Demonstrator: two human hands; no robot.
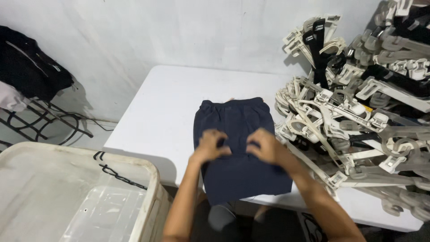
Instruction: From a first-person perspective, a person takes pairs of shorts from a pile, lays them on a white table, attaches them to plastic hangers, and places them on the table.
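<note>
Head view shows dark navy shorts [237, 148] lying flat on the white surface [165, 107], their lower edge hanging past its near rim. That overhang could let the cloth slide off if tugged, and the heap of cream clip hangers [354, 116] just right of the shorts might snag a hem. Left hand [209, 145] and right hand [264, 147] both rest on the shorts' middle, fingers curled, pinching fabric.

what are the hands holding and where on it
Both hands, left hand and right hand, grip the dark navy shorts lying on the white table, fingers curled into the fabric near its middle.
</note>
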